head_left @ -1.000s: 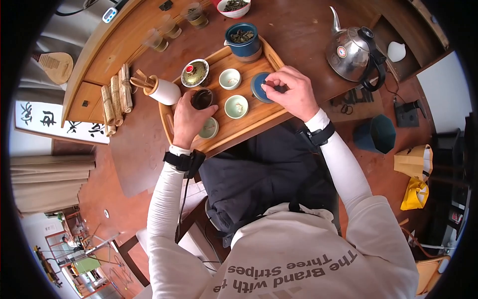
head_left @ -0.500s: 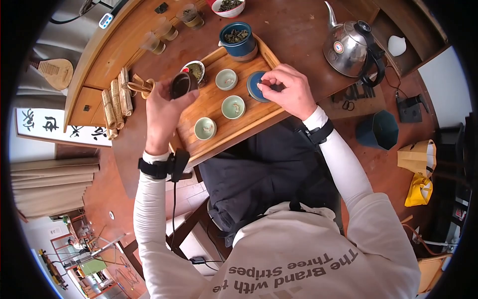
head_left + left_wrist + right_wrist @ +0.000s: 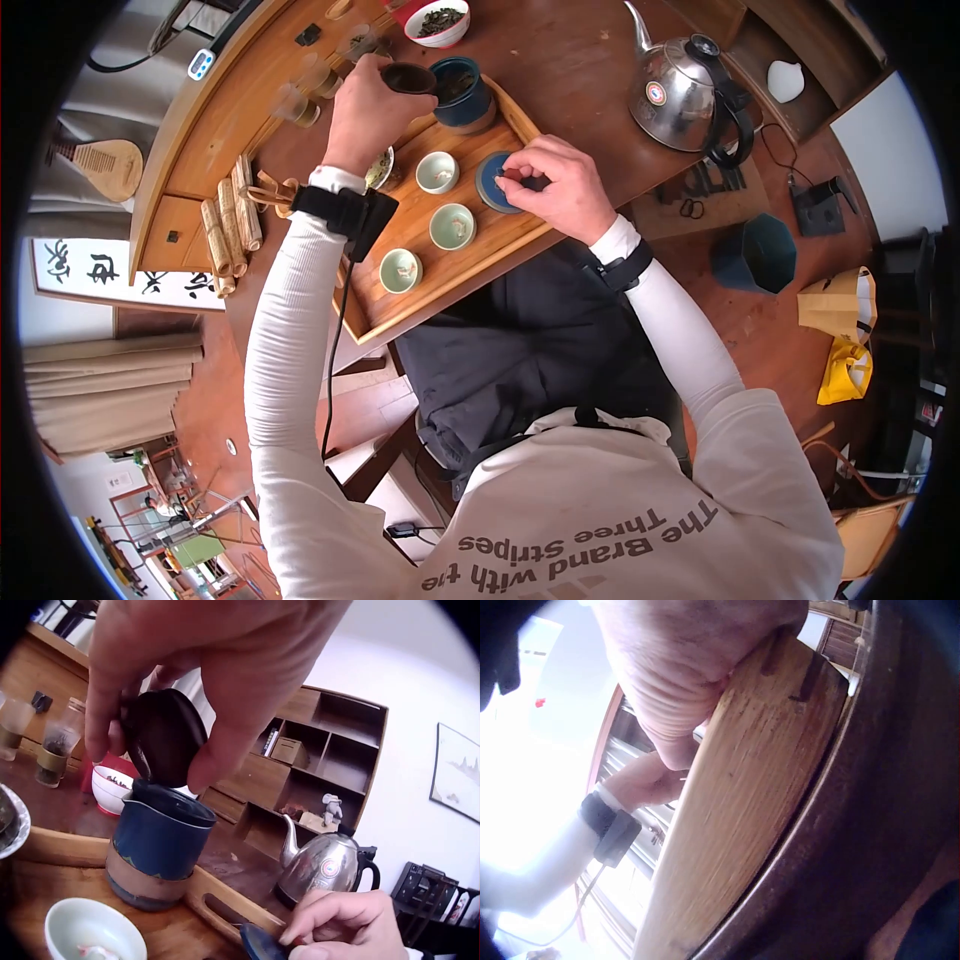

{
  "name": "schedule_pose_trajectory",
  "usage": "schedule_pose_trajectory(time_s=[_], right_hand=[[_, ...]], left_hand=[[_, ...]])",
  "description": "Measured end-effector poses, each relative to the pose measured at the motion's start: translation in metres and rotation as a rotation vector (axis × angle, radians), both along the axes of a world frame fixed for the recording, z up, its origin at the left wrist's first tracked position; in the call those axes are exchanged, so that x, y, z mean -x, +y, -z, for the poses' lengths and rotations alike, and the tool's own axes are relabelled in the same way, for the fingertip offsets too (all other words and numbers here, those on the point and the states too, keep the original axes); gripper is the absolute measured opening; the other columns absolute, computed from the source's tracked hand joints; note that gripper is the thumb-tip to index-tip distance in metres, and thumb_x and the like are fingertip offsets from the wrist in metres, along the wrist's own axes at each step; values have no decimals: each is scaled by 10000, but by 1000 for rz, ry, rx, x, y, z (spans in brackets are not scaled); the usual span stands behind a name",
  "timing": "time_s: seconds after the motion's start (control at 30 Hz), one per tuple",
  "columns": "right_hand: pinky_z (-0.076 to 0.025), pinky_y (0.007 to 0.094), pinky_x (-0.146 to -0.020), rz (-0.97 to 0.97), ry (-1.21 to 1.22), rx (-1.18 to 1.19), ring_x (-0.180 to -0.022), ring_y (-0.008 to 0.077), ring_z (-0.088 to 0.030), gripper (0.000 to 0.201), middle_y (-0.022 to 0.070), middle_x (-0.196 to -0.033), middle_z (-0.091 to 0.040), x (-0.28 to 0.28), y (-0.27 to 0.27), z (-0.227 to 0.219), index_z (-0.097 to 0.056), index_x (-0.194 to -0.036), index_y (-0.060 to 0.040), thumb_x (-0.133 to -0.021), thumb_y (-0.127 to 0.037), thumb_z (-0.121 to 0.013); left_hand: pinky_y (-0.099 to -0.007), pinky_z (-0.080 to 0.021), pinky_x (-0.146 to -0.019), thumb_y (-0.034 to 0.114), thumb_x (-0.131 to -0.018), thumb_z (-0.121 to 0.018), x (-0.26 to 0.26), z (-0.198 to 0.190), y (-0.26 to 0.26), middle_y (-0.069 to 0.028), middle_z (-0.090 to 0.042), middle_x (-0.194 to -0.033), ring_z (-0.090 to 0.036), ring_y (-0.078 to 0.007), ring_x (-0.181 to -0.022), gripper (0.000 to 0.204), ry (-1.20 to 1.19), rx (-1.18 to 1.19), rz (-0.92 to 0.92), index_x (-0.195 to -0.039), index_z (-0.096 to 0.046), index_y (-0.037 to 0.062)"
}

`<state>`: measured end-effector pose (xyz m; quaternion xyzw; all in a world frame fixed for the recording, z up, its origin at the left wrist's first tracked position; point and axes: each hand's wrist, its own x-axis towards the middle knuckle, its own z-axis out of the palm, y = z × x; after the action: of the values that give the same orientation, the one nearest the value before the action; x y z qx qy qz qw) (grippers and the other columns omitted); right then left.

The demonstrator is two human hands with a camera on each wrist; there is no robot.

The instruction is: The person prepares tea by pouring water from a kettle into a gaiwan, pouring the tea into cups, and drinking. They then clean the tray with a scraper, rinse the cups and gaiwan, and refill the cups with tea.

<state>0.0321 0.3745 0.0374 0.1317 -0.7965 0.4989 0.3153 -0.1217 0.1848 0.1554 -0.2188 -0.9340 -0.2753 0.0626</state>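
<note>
My left hand point(image 3: 368, 118) grips a dark cup point(image 3: 408, 78) by its sides. In the left wrist view the dark cup point(image 3: 166, 736) is tilted over the rim of the blue pot point(image 3: 161, 840). My right hand point(image 3: 562, 188) pinches the knob of a blue lid point(image 3: 490, 180) at the tray's near right part. Three pale green cups, one of them point(image 3: 452, 227) in the middle, stand on the wooden tray point(image 3: 375, 318). Behind my left wrist, the lidded bowl point(image 3: 380, 170) is partly hidden.
A steel kettle point(image 3: 680, 95) stands right of the tray. Beyond the tray are a white bowl of leaves point(image 3: 438, 22) and several clear glasses point(image 3: 297, 105). Bamboo rolls point(image 3: 222, 240) lie at the left, and a dark bin point(image 3: 755, 253) is at the right.
My left hand has lifted the dark cup from the tray's left side and carried it up and right to the blue pot. The right hand stays on the lid.
</note>
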Motion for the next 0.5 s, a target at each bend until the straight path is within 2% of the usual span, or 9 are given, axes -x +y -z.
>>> schedule_pose_trajectory(time_s=[0.03,0.1,0.13,0.2,0.23,0.3,0.33,0.4,0.5], right_hand=[[-553,355,-671,5,0,1,-735,236,-657,164,55,-779,-654,0,0,0,-692,-851,-37,-785,-99,-829],[-554,355,-681,-1,-16,20,-740,239,-659,157,52,-784,-653,0,0,1,-693,-846,-41,-788,-101,-826],[-554,355,-681,2,-17,23,-740,239,-659,157,52,-784,-653,0,0,1,-693,-846,-41,-788,-101,-826],[-555,359,-684,-6,-7,22,-745,242,-663,157,55,-786,-652,0,1,1,-693,-846,-38,-790,-102,-824],[-555,359,-684,-5,-8,23,-745,242,-663,157,55,-786,-652,0,1,1,-693,-846,-38,-790,-102,-824],[-555,362,-686,-8,-21,29,-748,244,-665,158,58,-788,-652,0,1,1,-692,-847,-35,-793,-106,-822],[-555,362,-686,-9,-22,29,-748,244,-665,158,58,-788,-652,0,1,1,-692,-847,-35,-793,-106,-822],[-531,297,-644,-7,29,-18,-711,157,-634,168,41,-797,-648,1,2,2,-711,-902,-18,-800,-64,-836],[-530,298,-643,-7,24,-16,-710,159,-633,168,42,-797,-648,0,2,2,-710,-900,-18,-798,-62,-836]], left_hand=[[-401,-541,-983,234,-648,-894,2,0,4,-237,-709,-1150,-688,-342,-1114,723,0,1,5,-1253,-616,-49],[-434,-541,-985,214,-638,-885,3,-2,15,-226,-667,-1158,-657,-393,-1105,697,160,198,30,-1253,-627,9],[-434,-541,-985,214,-638,-885,3,-3,18,-226,-667,-1158,-657,-393,-1105,697,159,200,33,-1253,-627,9],[-470,-534,-985,124,-669,-841,5,-3,22,-219,-613,-1178,-610,-432,-1116,624,265,288,121,-1251,-631,42],[-470,-534,-985,124,-669,-841,5,-2,24,-219,-613,-1178,-610,-432,-1116,624,265,289,123,-1251,-631,42],[-486,-522,-1001,4,-707,-773,8,-1,26,-221,-590,-1201,-579,-427,-1158,565,410,338,274,-1252,-624,29],[-486,-522,-1001,4,-707,-773,8,0,27,-221,-590,-1201,-579,-427,-1158,565,410,338,274,-1252,-624,29],[-466,-499,-998,-41,-721,-739,10,4,28,-175,-577,-1173,-560,-407,-1160,577,526,356,360,-1269,-617,94],[-466,-501,-996,-85,-723,-708,8,2,30,-163,-561,-1210,-549,-396,-1175,584,569,428,442,-1274,-609,79]])
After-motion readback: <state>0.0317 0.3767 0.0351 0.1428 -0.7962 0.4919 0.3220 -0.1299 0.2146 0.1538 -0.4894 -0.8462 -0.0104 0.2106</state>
